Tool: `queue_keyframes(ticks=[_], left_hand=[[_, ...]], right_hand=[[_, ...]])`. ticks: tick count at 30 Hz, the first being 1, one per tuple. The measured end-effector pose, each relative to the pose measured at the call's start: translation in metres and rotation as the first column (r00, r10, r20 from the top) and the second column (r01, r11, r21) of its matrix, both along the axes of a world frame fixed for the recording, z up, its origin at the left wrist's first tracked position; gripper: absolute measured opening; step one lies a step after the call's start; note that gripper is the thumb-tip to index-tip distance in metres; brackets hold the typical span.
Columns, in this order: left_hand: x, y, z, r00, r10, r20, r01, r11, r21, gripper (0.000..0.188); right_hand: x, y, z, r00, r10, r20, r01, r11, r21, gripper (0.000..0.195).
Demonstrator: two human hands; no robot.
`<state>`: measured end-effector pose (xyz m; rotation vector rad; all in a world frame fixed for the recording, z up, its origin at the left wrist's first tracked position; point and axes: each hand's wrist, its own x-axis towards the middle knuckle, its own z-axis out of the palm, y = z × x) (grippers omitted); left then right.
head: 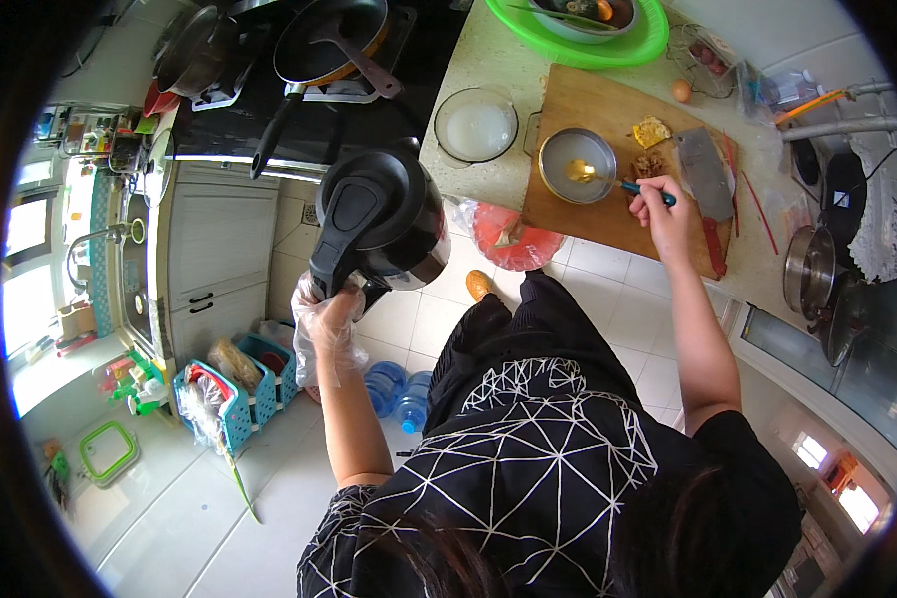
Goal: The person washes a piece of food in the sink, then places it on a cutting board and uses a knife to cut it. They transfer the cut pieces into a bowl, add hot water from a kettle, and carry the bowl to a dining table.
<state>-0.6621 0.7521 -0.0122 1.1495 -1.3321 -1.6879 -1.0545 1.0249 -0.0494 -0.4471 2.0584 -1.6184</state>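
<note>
My left hand (333, 314), in a clear plastic glove, grips the handle of a black electric kettle (411, 250). The kettle is held over the floor, short of the counter edge. My right hand (665, 213) holds a spoon (628, 187) by its teal handle. Its gold-coloured bowl is in or just over a round metal bowl (544, 179), which stands on a wooden cutting board (590, 97) and seems to hold pale liquid. A yellow food piece (652, 131), brown scraps (649, 161) and a cleaver (704, 172) lie right of that bowl.
A glass bowl (448, 138) stands left of the board. Behind are a green basin (538, 45) and an egg (681, 90). A frying pan (299, 56) sits on the stove, its handle overhanging. Below the counter edge hangs a red-lined bag (519, 243). Water bottles (412, 404) stand on the floor.
</note>
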Motion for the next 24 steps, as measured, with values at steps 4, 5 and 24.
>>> queue_keyframes(ticks=[4,5,24], left_hand=[[0.000,-0.001,0.000,0.998,0.003,0.063,-0.003,1.000,-0.011,0.020],[0.000,-0.001,0.000,0.998,-0.001,0.067,0.002,1.000,-0.012,0.020],[0.012,0.006,0.020,0.993,0.010,0.122,-0.003,0.998,-0.059,0.026]], right_hand=[[0.005,0.003,-0.020,1.000,0.009,0.001,-0.009,1.000,0.024,0.010],[0.004,0.003,-0.022,1.000,0.006,-0.008,-0.006,0.999,0.051,0.010],[-0.012,-0.023,0.000,0.763,0.272,-0.587,-0.166,0.959,0.228,0.013]])
